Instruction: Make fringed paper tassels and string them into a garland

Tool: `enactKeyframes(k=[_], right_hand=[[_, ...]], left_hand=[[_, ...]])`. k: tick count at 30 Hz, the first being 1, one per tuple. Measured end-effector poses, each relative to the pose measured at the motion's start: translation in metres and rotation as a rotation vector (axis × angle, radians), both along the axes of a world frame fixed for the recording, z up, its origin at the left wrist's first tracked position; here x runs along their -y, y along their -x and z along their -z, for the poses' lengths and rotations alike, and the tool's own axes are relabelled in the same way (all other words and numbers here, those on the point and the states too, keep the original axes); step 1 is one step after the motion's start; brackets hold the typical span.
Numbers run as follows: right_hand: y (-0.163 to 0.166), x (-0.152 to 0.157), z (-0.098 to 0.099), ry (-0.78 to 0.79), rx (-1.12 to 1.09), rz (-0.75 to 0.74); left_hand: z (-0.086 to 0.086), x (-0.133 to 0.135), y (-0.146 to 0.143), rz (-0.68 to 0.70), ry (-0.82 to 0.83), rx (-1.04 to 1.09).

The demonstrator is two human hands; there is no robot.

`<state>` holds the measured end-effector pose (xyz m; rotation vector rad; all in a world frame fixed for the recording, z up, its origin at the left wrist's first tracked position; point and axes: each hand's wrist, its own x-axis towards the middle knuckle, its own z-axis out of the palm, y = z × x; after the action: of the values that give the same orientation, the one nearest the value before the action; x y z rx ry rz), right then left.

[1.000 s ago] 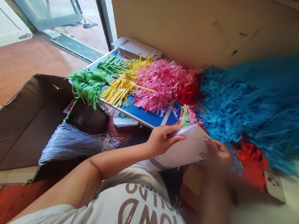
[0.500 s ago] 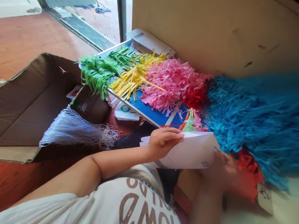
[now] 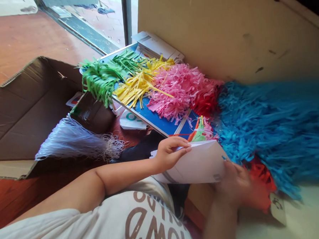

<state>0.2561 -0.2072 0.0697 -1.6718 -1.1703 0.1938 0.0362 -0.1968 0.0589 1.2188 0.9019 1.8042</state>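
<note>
A folded white paper with faint grey print is held in front of my body. My left hand pinches its upper left part between thumb and fingers. At the paper's right end is my right hand, partly blurred, its fingers closed on the edge; a speck of blue shows by the fingertips. Just behind the paper lies a small tied bunch of mixed-colour strips. Beyond my right hand is a red strip bundle, next to a large blue fringe pile.
A blue board bears green strips, yellow strips and pink strips. To the left, a white strand bundle hangs at an open cardboard box. A beige panel stands behind.
The view has shifted slightly, so most things sit a little further left. Both hands keep hold of the paper, and its right end has tilted slightly.
</note>
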Motion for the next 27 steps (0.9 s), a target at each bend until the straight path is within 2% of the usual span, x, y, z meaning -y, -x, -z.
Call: enactKeyframes(k=[6,10,14,16,18,20,23,27], right_hand=[[0.004,0.002,-0.007,0.085,0.070,0.022],[0.010,0.003,-0.014,0.084,0.080,-0.037],[0.018,0.003,-0.021,0.107,0.120,-0.110],[0.021,0.002,-0.020,0.094,0.121,-0.146],[0.021,-0.001,-0.016,0.103,0.068,-0.193],[0.019,-0.002,-0.007,0.145,-0.076,-0.263],[0.016,-0.001,0.009,0.194,-0.317,-0.309],[0.019,0.006,0.021,0.205,-0.339,-0.291]], left_hand=[[0.002,-0.002,0.003,0.056,0.132,0.007],[0.002,-0.001,0.006,0.129,0.199,-0.021],[-0.009,-0.009,0.012,0.236,0.248,-0.082],[-0.015,-0.016,0.014,0.286,0.321,-0.112],[-0.019,-0.023,0.016,0.356,0.422,-0.079],[-0.019,-0.027,0.019,0.401,0.488,0.003],[-0.017,-0.030,0.023,0.375,0.528,0.095],[-0.011,-0.029,0.026,0.365,0.584,0.149]])
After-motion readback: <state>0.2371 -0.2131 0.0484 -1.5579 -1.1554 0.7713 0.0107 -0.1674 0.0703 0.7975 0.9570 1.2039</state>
